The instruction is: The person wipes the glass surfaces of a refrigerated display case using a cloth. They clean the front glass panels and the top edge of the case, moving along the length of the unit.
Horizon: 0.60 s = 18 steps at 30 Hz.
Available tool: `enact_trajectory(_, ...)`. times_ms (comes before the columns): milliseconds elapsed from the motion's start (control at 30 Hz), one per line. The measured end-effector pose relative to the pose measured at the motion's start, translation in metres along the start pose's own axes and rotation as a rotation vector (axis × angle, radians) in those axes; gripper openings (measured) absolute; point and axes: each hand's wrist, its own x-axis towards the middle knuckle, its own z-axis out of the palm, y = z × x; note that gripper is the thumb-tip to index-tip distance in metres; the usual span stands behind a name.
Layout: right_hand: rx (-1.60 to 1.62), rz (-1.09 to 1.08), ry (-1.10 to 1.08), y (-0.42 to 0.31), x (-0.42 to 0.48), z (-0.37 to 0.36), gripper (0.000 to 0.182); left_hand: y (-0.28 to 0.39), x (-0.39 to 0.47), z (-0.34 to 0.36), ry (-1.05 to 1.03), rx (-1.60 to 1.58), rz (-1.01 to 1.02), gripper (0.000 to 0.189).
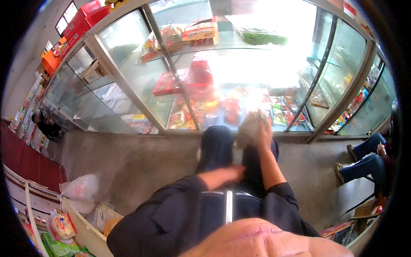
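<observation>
My right hand (265,133) is at the side of a greyish-brown cloth-like bundle (252,128), gripping its right edge above my right knee. The bundle is blurred, so its kind cannot be told. Near my lap, my left hand (237,173) is blurred by motion, close to my dark trousers (216,149); its fingers are not clear. Directly beyond my knees stands a glass display case (179,131) with packaged goods inside.
Colourful packets (179,119) and a red box (170,83) lie inside the case. At the right a person in jeans (362,167) sits. Another person (48,127) is at the far left. A white plastic bag (82,189) and snack packets (62,225) are at lower left.
</observation>
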Motion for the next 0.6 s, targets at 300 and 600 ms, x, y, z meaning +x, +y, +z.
enact_trajectory(300, 0.059, 0.037, -0.002, 0.004, 0.001, -0.006, 0.016, 0.010, -0.005, -0.013, -0.113, -0.074, -0.072, 0.040)
enact_trajectory(600, 0.086, 0.065, -0.031, 0.008, 0.002, -0.006, 0.021, -0.008, 0.006, 0.006, 0.027, 0.079, 0.009, 0.040)
